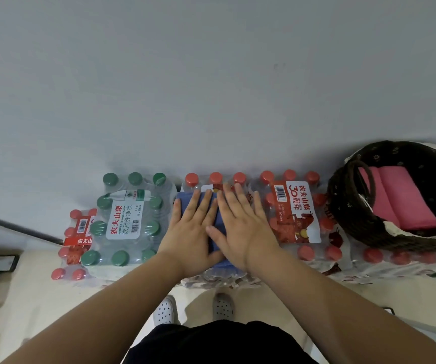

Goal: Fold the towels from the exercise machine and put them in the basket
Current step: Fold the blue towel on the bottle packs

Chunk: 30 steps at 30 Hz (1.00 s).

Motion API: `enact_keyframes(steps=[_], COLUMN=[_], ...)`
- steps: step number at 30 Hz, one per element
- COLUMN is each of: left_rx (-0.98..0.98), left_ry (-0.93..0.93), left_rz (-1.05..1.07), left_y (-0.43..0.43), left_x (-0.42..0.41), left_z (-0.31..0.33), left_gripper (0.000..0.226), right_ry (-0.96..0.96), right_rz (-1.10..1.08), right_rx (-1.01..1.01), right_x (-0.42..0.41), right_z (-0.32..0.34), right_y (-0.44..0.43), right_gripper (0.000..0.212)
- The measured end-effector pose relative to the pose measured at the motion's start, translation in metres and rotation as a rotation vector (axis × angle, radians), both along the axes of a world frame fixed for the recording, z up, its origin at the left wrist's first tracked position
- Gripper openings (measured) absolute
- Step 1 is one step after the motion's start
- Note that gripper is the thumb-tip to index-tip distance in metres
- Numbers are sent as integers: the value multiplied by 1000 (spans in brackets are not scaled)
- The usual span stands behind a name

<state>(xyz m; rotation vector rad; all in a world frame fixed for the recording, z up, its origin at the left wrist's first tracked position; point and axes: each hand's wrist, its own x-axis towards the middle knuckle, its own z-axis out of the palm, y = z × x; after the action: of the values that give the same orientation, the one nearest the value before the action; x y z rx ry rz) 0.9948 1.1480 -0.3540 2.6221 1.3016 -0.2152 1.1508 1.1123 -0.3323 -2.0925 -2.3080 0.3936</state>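
Towel: blue towel (213,224) folded on water packs (293,211), long axis twelve-to-six.
Hands: left hand (188,229), right hand (240,227) flat, pressing, grasping nothing.
Basket (348,206): three o'clock, right hand nearer.

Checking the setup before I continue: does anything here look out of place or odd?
Only the work surface: the blue towel is being pressed flat by the left hand and right hand on shrink-wrapped bottle packs, an uneven base. The basket with pink towels looks tidy.
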Motion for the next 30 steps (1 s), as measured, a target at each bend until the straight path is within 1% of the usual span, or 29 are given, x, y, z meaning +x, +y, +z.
enact_keyframes(steps=[1,3,6,8,10,12,14,15,18,19,21,23,27,30], left_rx=[-10,-19,-26,-30,-45,-83,-170,-208,-334,-370,-400,-404,-386,-322], left_ry=[-8,-42,-150,-243,-341,-469,-565,-589,-612,-624,-621,-601,-629,-621], left_rz=[-1,-7,-18,12,126,331,515,555,630,667,728,753,734,699], left_y=[0,1,3,0,-5,-7,-4,0,10,14,21,25,32,39], left_x=[-1,-3,-11,-21,-30,-35,-34,-32,-26,-24,-23,-23,-22,-28], left_z=[-1,-1,-2,-2,0,6,13,16,20,20,19,21,26,29], left_gripper=[101,104,101,93,83,76,74,75,78,76,57,43,35,27], right_ry=[-12,-1,-4,-9,-43,-110,-147,-147,-96,-83,-73,-76,-87,-100], right_rz=[4,-3,5,16,23,21,0,-13,-44,-51,-67,-77,-77,-100], right_rx=[-71,-129,-122,-114,-109,-87,-41,-22,-23,-37,-63,-56,-41,-39], right_x=[-1,0,3,4,3,0,-8,-12,-25,-28,-30,-29,-32,-43], right_z=[-5,-15,-22,-21,-19,-16,-9,-5,-2,-6,-15,-22,-22,-17], right_y=[3,4,2,2,2,2,2,2,5,5,5,5,5,12], right_gripper=[89,95,101,101,98,93,91,91,98,99,99,99,95,91])
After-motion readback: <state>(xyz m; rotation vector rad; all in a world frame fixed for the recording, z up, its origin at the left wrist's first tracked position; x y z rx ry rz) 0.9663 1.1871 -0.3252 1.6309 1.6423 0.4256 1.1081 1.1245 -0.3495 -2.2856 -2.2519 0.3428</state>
